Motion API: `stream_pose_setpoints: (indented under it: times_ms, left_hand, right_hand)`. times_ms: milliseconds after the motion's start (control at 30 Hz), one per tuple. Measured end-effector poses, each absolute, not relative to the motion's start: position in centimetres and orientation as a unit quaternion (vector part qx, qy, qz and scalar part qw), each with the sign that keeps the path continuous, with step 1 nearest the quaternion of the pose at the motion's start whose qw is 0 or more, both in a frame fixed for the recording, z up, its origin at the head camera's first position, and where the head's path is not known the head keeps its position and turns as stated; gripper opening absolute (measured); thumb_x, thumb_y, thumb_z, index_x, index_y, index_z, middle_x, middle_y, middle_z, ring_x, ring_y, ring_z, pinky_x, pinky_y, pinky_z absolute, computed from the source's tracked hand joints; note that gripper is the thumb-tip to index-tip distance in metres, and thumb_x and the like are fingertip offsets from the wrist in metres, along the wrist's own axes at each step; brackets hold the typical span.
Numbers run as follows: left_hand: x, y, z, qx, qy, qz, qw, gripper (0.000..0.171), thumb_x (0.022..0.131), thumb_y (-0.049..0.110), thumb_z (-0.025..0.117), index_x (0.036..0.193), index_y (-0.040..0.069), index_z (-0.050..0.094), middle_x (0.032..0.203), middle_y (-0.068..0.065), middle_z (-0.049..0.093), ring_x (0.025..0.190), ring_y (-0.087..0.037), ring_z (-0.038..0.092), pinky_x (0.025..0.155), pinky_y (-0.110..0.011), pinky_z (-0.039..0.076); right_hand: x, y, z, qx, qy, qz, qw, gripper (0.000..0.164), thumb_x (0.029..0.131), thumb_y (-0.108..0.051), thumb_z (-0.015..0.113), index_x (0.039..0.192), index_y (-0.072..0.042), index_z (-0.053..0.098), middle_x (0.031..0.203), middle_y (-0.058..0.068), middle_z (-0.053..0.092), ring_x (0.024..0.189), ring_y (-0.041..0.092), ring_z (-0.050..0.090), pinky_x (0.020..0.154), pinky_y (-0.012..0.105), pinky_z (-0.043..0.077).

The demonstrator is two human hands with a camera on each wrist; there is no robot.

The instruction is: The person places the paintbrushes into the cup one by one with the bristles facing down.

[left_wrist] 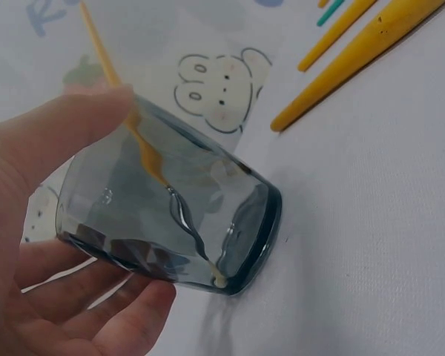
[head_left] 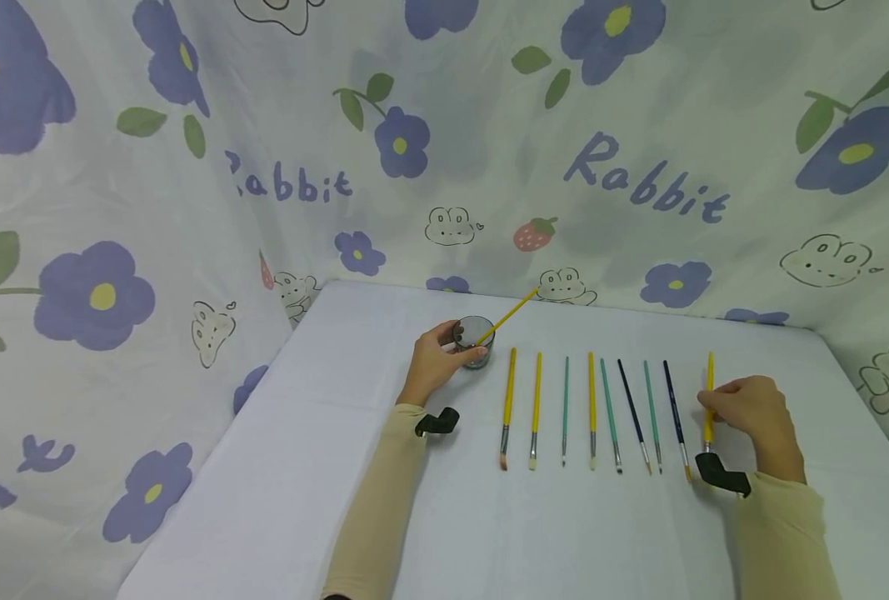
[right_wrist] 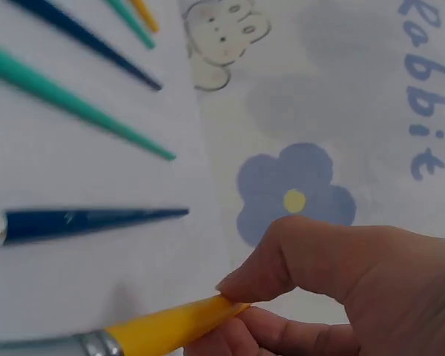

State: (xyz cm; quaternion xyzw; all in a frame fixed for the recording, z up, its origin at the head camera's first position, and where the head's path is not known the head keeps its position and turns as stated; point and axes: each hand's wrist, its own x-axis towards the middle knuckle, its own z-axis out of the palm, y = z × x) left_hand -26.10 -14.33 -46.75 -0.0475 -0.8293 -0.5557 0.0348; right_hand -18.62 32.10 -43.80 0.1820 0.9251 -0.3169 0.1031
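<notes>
My left hand (head_left: 438, 362) grips a smoky glass cup (left_wrist: 170, 200) by its side, thumb on the near wall and fingers round the far one. A thin yellow paintbrush (head_left: 515, 312) leans inside the cup, bristles down at the base and handle sticking out to the upper right. Over at the right end of the row, my right hand (head_left: 759, 417) pinches a thick yellow paintbrush (right_wrist: 170, 322) by its handle between thumb and fingers. Its bristle end is hidden behind the black wrist mount in the head view.
Between the hands lies a row of several paintbrushes, bristles toward me: a yellow one (head_left: 509, 400) at the left, then a green one (head_left: 566, 408), and a dark blue one (head_left: 673, 408) closest to the right hand. A flower-patterned cloth (head_left: 489, 167) hangs behind the white table (head_left: 264, 500).
</notes>
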Motion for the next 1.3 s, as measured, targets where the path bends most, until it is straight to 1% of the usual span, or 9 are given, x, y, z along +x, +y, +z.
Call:
stream_pose_setpoints:
  times_ms: [133, 300, 400, 600, 667, 767, 833, 967, 1300]
  left_hand:
    - [-26.1, -14.3, -46.8, -0.049, -0.828, -0.557, 0.035, 0.082, 0.08, 0.036, 0.09, 0.147, 0.003, 0.055, 0.142, -0.019, 0.064, 0.132, -0.032, 0.062, 0.107, -0.041, 0.058]
    - [-26.2, -14.4, -46.8, -0.052, -0.827, -0.559, 0.035, 0.082, 0.081, 0.036, 0.09, 0.147, 0.002, 0.056, 0.142, -0.019, 0.063, 0.132, -0.032, 0.062, 0.108, -0.042, 0.058]
    - [-26.2, -14.4, -46.8, -0.052, -0.826, -0.56, 0.034, 0.082, 0.081, 0.035, 0.09, 0.147, 0.002, 0.055, 0.143, -0.019, 0.063, 0.132, -0.033, 0.062, 0.108, -0.042, 0.058]
    - [-26.1, -14.4, -46.6, -0.047, -0.827, -0.56, 0.036, 0.081, 0.08, 0.033, 0.091, 0.146, 0.002, 0.057, 0.14, -0.018, 0.065, 0.132, -0.034, 0.062, 0.107, -0.042, 0.058]
    - [-26.1, -14.3, -46.5, -0.047, -0.826, -0.56, 0.036, 0.08, 0.08, 0.033, 0.091, 0.146, 0.002, 0.057, 0.14, -0.018, 0.065, 0.132, -0.034, 0.062, 0.107, -0.042, 0.058]
    - [-26.2, -14.3, -46.5, -0.051, -0.825, -0.561, 0.037, 0.08, 0.08, 0.033, 0.091, 0.146, 0.002, 0.056, 0.141, -0.019, 0.064, 0.132, -0.033, 0.062, 0.108, -0.042, 0.058]
    - [-26.2, -14.3, -46.5, -0.054, -0.825, -0.561, 0.036, 0.081, 0.081, 0.034, 0.09, 0.146, 0.002, 0.056, 0.142, -0.02, 0.064, 0.133, -0.033, 0.061, 0.108, -0.042, 0.057]
    - [-26.3, -14.3, -46.6, -0.052, -0.828, -0.558, 0.036, 0.081, 0.081, 0.035, 0.09, 0.146, 0.002, 0.056, 0.141, -0.018, 0.064, 0.133, -0.033, 0.061, 0.108, -0.042, 0.058]
    - [-26.2, -14.5, -46.8, -0.055, -0.827, -0.558, 0.036, 0.08, 0.081, 0.034, 0.09, 0.146, 0.003, 0.057, 0.141, -0.019, 0.064, 0.132, -0.033, 0.062, 0.108, -0.042, 0.058]
  right_hand:
    - [-18.7, 31.9, -43.6, 0.17, 0.908, -0.373, 0.084, 0.052, 0.095, -0.029, 0.064, 0.121, 0.015, 0.063, 0.073, 0.001, 0.074, 0.073, 0.016, 0.069, 0.061, 0.025, 0.055]
    - [-18.7, 31.2, -43.2, 0.18, 0.889, -0.417, 0.06, 0.054, 0.096, -0.028, 0.064, 0.129, 0.015, 0.059, 0.086, 0.005, 0.074, 0.072, 0.009, 0.069, 0.061, 0.019, 0.059]
    - [-18.7, 30.8, -42.9, 0.185, 0.877, -0.441, 0.047, 0.055, 0.097, -0.028, 0.064, 0.133, 0.013, 0.058, 0.09, 0.003, 0.073, 0.071, 0.004, 0.069, 0.063, 0.017, 0.06]
    - [-18.7, 30.0, -42.3, 0.179, 0.845, -0.503, 0.038, 0.059, 0.1, -0.029, 0.064, 0.141, 0.011, 0.051, 0.08, -0.02, 0.063, 0.071, -0.004, 0.068, 0.067, 0.017, 0.062]
    - [-18.8, 29.6, -42.1, 0.175, 0.834, -0.522, 0.034, 0.058, 0.1, -0.03, 0.064, 0.141, 0.01, 0.05, 0.077, -0.024, 0.061, 0.071, -0.005, 0.068, 0.068, 0.017, 0.063]
    - [-19.1, 29.0, -41.7, 0.162, 0.811, -0.562, 0.025, 0.052, 0.101, -0.028, 0.065, 0.136, 0.007, 0.053, 0.076, -0.027, 0.063, 0.072, -0.006, 0.069, 0.069, 0.016, 0.063]
    - [-19.3, 28.5, -41.4, 0.148, 0.789, -0.595, 0.018, 0.039, 0.101, -0.025, 0.065, 0.128, 0.002, 0.057, 0.077, -0.025, 0.066, 0.072, -0.005, 0.071, 0.068, 0.016, 0.063]
    - [-19.5, 27.4, -40.9, 0.126, 0.73, -0.671, 0.005, 0.02, 0.099, -0.019, 0.068, 0.113, -0.007, 0.059, 0.08, -0.02, 0.072, 0.073, -0.001, 0.073, 0.067, 0.016, 0.062]
    - [-20.3, 24.6, -40.2, 0.11, 0.64, -0.761, 0.008, 0.01, 0.095, -0.015, 0.076, 0.101, -0.016, 0.068, 0.083, -0.011, 0.077, 0.075, 0.006, 0.076, 0.069, 0.018, 0.064]
